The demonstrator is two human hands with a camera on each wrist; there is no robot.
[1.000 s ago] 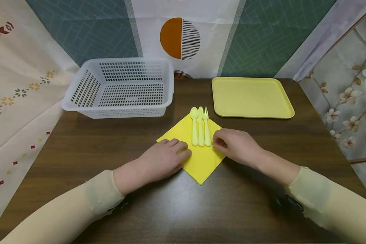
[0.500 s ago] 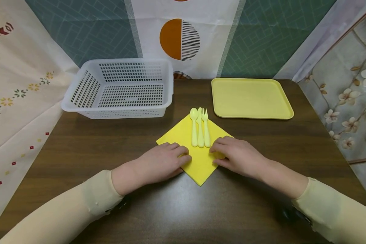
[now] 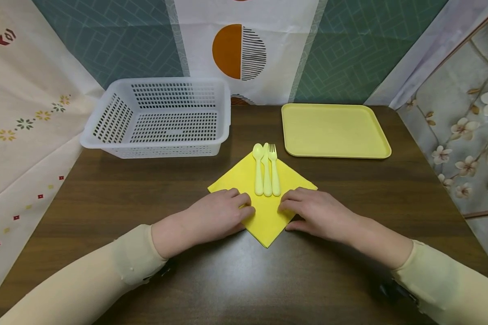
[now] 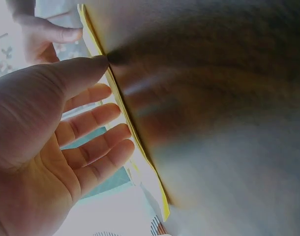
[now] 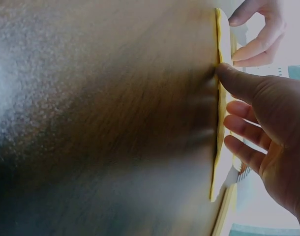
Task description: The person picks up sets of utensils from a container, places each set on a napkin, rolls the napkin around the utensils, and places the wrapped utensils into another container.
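A folded yellow napkin (image 3: 267,221) lies turned like a diamond on the dark wooden table. Side by side on its upper part lie a pale yellow spoon (image 3: 258,174), knife (image 3: 267,176) and fork (image 3: 274,174), handles toward me. My left hand (image 3: 215,214) rests its fingertips on the napkin's left side, and its thumb (image 4: 88,71) touches the near edge. Opposite, my right hand (image 3: 323,212) touches the right side, fingers (image 5: 246,129) loosely bent over the cloth and thumb at the near edge. Neither hand visibly grips the cloth.
A white perforated plastic basket (image 3: 162,151) stands at the back left of the table. At the back right lies a flat pale yellow tray (image 3: 335,131). Patterned cloths hang behind and on both sides.
My right hand has shifted toward me, from beside the fork down to the napkin's lower right side, baring its right corner. The left hand has stayed nearly still, as has the cutlery.
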